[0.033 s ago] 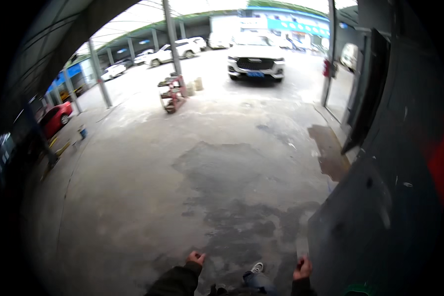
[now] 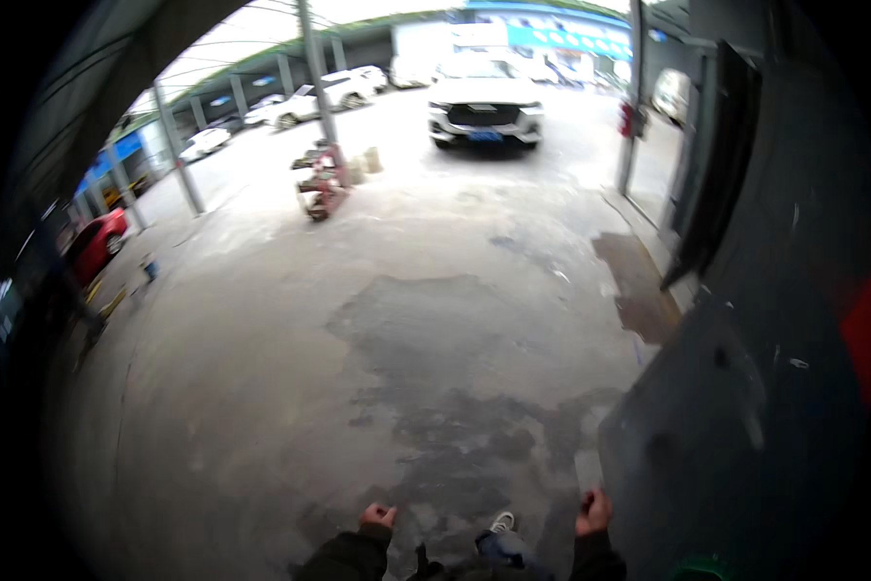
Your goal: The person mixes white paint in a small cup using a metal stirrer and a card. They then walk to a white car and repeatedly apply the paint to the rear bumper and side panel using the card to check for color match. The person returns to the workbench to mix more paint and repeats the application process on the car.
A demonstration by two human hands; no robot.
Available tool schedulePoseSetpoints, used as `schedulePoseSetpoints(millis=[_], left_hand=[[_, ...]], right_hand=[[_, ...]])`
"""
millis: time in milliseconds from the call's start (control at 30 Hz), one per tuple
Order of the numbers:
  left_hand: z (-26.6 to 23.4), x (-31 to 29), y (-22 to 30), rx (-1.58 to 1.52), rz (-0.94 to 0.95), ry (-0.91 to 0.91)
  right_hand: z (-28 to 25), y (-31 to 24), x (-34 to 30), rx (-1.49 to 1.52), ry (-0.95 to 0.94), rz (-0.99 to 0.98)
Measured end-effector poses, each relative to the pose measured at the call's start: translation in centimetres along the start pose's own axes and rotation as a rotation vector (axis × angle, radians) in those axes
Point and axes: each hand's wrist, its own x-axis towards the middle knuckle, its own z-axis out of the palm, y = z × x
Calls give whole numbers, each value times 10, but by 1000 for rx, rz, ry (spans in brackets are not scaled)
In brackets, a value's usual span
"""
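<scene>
Stained concrete floor (image 2: 213,358) stretches out beyond both hands, with a white car (image 2: 484,114) far ahead of them. Just beyond the person's right hand (image 2: 594,510), a thin pale sheet (image 2: 588,470) stands out from the fingertips, its near end pinched between them. That hand is raised beside a dark panel (image 2: 706,416) on its right. Well apart to its left, the left hand (image 2: 378,515) is held low, fingers curled inward; whether they grip anything cannot be told. Dark sleeves (image 2: 346,556) cover both forearms.
</scene>
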Motion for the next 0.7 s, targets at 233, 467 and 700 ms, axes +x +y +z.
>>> schedulePoseSetpoints(millis=[233, 467, 700], left_hand=[[31, 51, -36, 46, -895, 88], [161, 273, 105, 113, -820, -11], [328, 675, 430, -196, -27, -132]], right_hand=[[259, -81, 215, -130, 2, -76], [390, -117, 451, -107, 171, -232], [483, -180, 613, -200, 409, -300]])
